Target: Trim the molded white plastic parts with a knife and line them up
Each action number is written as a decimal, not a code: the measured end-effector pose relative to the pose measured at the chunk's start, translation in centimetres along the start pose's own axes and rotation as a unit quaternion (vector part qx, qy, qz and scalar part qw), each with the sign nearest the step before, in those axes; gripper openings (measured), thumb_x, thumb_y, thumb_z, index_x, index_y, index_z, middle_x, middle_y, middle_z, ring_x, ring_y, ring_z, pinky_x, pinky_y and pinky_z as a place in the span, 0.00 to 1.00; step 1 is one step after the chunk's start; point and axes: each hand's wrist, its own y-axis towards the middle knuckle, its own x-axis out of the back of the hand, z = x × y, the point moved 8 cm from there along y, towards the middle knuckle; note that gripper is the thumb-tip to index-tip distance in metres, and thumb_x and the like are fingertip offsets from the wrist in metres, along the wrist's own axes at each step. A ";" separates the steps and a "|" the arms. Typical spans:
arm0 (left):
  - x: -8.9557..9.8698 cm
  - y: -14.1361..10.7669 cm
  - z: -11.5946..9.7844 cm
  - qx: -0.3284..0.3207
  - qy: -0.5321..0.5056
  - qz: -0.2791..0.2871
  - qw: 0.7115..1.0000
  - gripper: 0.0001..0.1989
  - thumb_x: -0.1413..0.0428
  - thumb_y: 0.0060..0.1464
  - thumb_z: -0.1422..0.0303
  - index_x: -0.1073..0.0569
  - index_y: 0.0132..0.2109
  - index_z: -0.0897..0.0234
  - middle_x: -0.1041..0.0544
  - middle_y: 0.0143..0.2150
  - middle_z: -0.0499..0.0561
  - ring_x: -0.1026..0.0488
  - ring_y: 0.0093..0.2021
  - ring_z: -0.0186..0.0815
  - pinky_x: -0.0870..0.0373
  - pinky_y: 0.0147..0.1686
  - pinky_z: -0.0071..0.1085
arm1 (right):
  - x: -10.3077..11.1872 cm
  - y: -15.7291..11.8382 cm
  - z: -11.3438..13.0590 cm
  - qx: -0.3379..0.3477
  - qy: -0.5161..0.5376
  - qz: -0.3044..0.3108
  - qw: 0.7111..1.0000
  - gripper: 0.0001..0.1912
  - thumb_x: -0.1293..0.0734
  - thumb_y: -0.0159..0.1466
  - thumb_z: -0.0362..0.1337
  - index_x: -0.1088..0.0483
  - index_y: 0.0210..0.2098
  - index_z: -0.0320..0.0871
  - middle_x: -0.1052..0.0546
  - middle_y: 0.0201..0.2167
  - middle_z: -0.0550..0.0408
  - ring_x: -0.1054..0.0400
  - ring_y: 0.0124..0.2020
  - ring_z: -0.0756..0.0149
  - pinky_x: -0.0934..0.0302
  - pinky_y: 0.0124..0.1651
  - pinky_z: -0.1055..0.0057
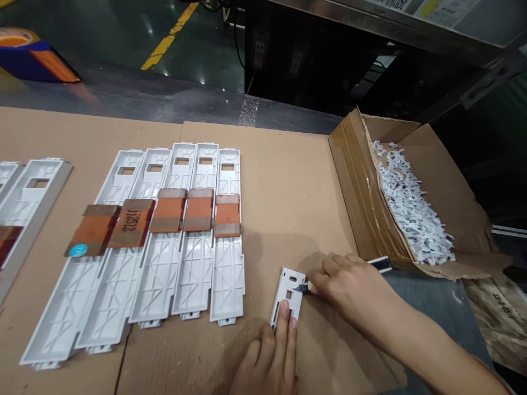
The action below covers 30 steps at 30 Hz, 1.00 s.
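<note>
From the head view, we've got the left hand (265, 362) spread, fingers pressing the small white plastic bracket (285, 293) firmly onto the cardboard sheet (288, 164), good and steady, while the right hand (346, 280) pinches a utility knife (381, 265), blade low at the bracket's edge. Alongside us: white plastic panels (164, 274) in a row, an open carton (444, 192) of white plastic scraps (407, 203), and a yellow floor line (168, 44) beyond.

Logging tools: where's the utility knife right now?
In the head view, the utility knife is in the right hand, its blade at the white plastic part.
</note>
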 end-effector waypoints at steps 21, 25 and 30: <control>0.3 0.0 -0.2 -0.010 0.014 -0.073 0.997 0.22 0.51 0.45 0.70 0.29 0.49 0.70 0.24 0.48 0.55 0.32 0.38 0.42 0.40 0.31 0.35 | 3.9 7.3 6.7 0.288 -0.112 0.039 0.950 0.18 0.26 0.41 0.25 0.39 0.10 0.46 0.34 0.13 0.60 0.40 0.20 0.69 0.50 0.28 0.68; 0.4 0.1 0.0 0.003 0.009 -0.088 0.996 0.21 0.49 0.45 0.68 0.28 0.48 0.68 0.23 0.46 0.54 0.33 0.37 0.42 0.41 0.31 0.36 | 4.6 7.1 8.3 0.330 -0.153 0.088 0.927 0.17 0.25 0.43 0.31 0.37 0.11 0.48 0.34 0.13 0.62 0.40 0.22 0.68 0.48 0.31 0.68; 0.1 0.0 -0.1 -0.015 0.001 -0.058 0.998 0.22 0.48 0.47 0.66 0.29 0.50 0.69 0.26 0.50 0.56 0.32 0.39 0.43 0.41 0.29 0.36 | 6.5 5.2 4.8 0.263 -0.181 0.047 0.947 0.12 0.30 0.49 0.29 0.34 0.15 0.46 0.33 0.16 0.59 0.40 0.22 0.67 0.50 0.31 0.67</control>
